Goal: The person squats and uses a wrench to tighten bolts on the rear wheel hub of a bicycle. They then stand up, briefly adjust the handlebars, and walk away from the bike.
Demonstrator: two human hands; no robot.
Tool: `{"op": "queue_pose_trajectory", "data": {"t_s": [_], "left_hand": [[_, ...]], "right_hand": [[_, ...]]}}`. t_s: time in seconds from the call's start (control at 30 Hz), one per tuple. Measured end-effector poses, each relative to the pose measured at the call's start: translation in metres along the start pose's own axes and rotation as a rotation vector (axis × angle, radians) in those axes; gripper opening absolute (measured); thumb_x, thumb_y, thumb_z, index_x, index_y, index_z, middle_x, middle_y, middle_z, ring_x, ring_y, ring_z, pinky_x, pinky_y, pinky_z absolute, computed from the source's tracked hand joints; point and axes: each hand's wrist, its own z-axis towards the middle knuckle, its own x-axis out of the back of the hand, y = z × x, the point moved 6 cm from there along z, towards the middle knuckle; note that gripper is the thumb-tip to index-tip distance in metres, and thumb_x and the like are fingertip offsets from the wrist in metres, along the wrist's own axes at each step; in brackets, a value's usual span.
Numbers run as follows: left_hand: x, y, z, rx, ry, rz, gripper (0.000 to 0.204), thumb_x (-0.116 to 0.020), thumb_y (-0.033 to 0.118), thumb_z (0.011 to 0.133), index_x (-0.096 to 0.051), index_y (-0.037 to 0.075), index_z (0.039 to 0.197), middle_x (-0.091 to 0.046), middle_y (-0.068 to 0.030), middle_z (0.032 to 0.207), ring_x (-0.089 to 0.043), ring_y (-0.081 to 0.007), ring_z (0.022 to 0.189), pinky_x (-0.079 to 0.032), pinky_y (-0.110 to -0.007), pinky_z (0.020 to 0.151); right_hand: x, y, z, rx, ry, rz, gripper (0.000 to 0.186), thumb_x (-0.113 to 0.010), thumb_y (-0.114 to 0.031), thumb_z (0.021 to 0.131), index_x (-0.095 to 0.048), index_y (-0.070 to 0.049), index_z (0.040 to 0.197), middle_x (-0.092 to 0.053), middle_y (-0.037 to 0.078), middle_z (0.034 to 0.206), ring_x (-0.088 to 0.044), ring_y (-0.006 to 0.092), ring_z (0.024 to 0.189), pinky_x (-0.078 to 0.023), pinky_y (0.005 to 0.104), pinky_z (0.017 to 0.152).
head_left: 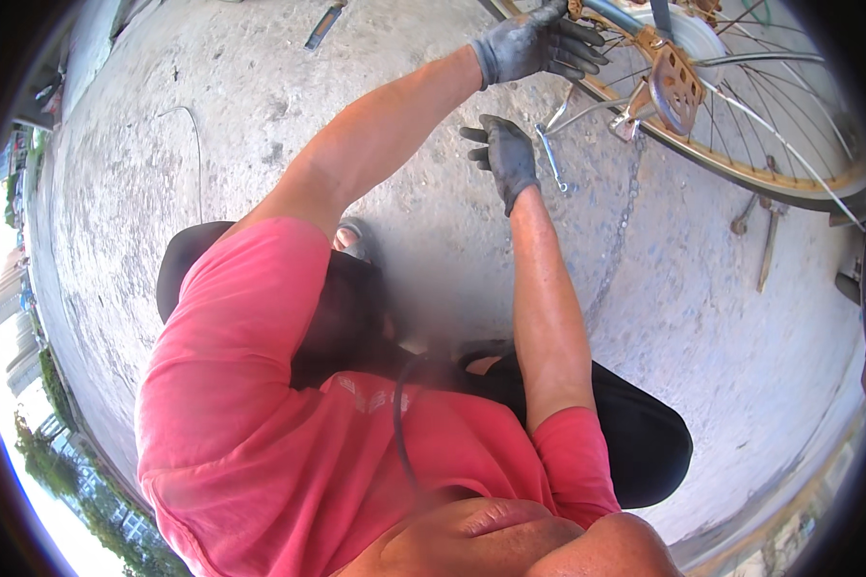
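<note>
My left hand [532, 46], in a dark grey work glove, reaches to the bicycle at the upper right. Its fingers are apart beside the wheel rim, and I see nothing held in them. Lower down, my right hand [506, 159], gloved alike, hovers over the concrete with fingers spread and nothing in it. Close to its right side lies a silver wrench [553, 162]. The bicycle wheel [718, 162] has a tan, rust-stained rim. A rusty perforated metal plate [678, 88] sits in front of its spokes, near a crank arm [592, 112].
A chain [627, 207] stretches across the concrete floor [433, 250]. Right of it lie a long thin tool [769, 252] and a short tool with a rounded end [742, 217]. A thin bent cable [199, 159] lies left, and a flat dark-and-metal tool [324, 27] lies farther off.
</note>
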Motion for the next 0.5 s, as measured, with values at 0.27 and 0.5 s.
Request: {"op": "queue_pose_trajectory", "data": {"t_s": [0.27, 0.5], "left_hand": [[0.032, -0.018, -0.011, -0.013, 0.047, 0.106, 0.063, -0.048, 0.059, 0.095, -0.063, -0.001, 0.109, -0.068, -0.0142, 0.103, -0.066, -0.0247, 0.076, -0.053, -0.044, 0.078], [-0.007, -0.003, -0.027, 0.265, -0.249, 1.187, 0.037, -0.057, 0.032, 0.093, -0.069, 0.003, 0.112, -0.071, -0.0147, 0.107, -0.067, -0.0208, 0.084, -0.055, -0.037, 0.075]], "right_hand": [[-0.019, -0.002, 0.012, 0.075, -0.148, -0.07, 0.033, -0.049, -0.027, 0.097, -0.061, -0.002, 0.115, -0.074, 0.012, 0.095, -0.063, 0.0145, 0.061, -0.047, 0.027, 0.055], [-0.023, -0.003, 0.034, 0.005, -0.285, -0.391, 0.037, -0.044, -0.031, 0.096, -0.07, -0.006, 0.103, -0.068, 0.01, 0.069, -0.052, 0.0103, 0.047, -0.041, 0.0256, 0.045]]}}
